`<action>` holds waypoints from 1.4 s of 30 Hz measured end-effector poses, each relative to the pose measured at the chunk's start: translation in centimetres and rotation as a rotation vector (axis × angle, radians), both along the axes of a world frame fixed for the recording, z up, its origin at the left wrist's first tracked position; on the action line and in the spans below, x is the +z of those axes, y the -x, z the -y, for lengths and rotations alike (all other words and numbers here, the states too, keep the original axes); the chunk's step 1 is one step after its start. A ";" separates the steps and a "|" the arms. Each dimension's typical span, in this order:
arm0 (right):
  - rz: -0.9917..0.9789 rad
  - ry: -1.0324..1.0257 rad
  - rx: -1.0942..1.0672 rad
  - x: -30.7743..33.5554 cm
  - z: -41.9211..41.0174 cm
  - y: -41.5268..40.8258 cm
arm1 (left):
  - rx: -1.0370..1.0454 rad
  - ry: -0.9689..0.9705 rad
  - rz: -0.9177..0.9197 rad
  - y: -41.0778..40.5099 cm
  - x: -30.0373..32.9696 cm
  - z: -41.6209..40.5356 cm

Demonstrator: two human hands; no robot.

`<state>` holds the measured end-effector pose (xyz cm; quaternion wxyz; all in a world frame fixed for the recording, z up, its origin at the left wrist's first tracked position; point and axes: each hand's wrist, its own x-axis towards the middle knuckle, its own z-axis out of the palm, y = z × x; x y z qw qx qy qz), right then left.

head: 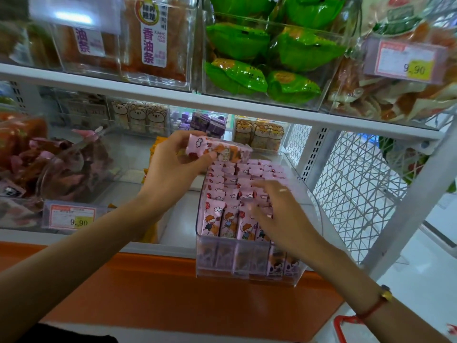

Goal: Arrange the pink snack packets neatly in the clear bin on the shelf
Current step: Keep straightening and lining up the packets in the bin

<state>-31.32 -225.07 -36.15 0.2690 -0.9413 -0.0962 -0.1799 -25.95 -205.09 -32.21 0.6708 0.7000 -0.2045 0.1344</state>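
A clear bin juts out from the lower shelf, filled with upright pink snack packets in rows. My left hand grips a small bunch of pink packets, held sideways above the bin's far left corner. My right hand is blurred and lies over the packets on the bin's right side, fingers spread and touching their tops. It hides some packets beneath it.
Left of the bin sit orange packets and a clear bin of dark pink snacks with a 9.90 price tag. Bear-print packs stand behind. The upper shelf overhangs, holding green packets. A white wire mesh panel closes the right.
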 end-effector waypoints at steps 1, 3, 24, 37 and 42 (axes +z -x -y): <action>-0.064 0.096 0.022 -0.4 -0.1 0.0 | 0.022 -0.027 0.012 -0.4 0.0 0.2; -0.166 0.240 0.010 -0.9 -0.2 0.1 | 0.086 -0.143 0.043 -1.6 -0.1 1.0; -0.099 0.229 0.062 -1.0 0.3 0.0 | -0.148 -0.881 0.133 -10.8 1.2 7.0; 0.063 0.257 -0.002 -0.2 0.4 0.2 | -0.073 -1.310 0.306 -11.3 0.0 8.5; -0.066 0.357 -0.018 -0.7 0.5 0.2 | -0.095 -1.382 0.376 -11.1 -0.4 8.2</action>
